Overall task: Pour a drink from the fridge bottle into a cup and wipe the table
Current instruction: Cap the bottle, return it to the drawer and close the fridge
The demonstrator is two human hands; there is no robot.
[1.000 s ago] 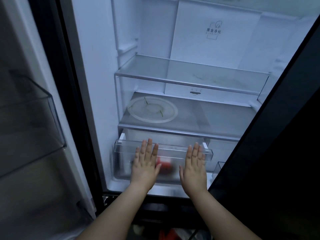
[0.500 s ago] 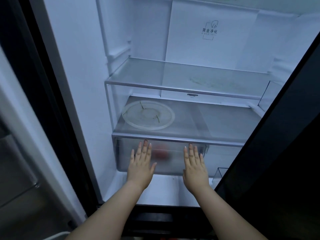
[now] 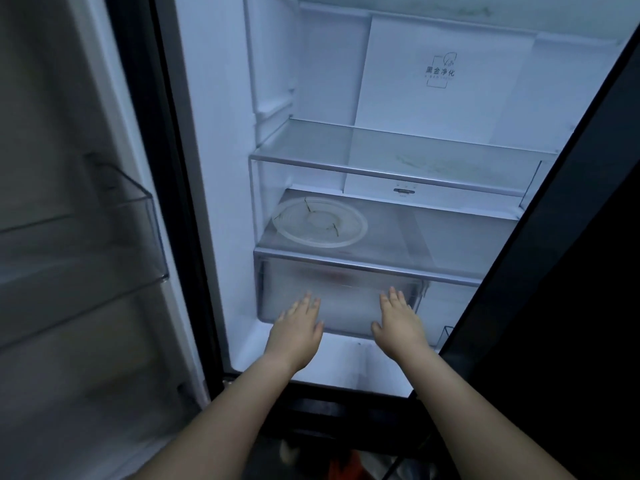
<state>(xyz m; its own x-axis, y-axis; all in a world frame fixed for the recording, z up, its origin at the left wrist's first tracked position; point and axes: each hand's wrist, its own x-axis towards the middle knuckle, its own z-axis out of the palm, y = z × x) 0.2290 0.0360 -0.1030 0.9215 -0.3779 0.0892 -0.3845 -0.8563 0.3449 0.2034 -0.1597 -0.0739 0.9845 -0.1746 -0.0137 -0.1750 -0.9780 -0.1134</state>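
Observation:
The fridge stands open before me. At its bottom is a frosted clear drawer (image 3: 346,292), pushed in under a glass shelf. A faint red shape (image 3: 341,277) shows through the drawer's front; I cannot tell what it is. My left hand (image 3: 298,327) lies flat on the drawer's front at the left, fingers spread. My right hand (image 3: 398,320) lies flat on it at the right. Neither hand holds anything. No bottle or cup is plainly in view.
A round translucent lid (image 3: 320,221) lies on the lower glass shelf (image 3: 433,244). The shelf above (image 3: 398,157) is bare. The left fridge door (image 3: 86,237) hangs open with a clear bin (image 3: 138,237). A dark door (image 3: 561,271) blocks the right side.
The drawer, pulled out a second ago, has slid in under the shelf with both palms flat on it. My view has shifted back and to the left.

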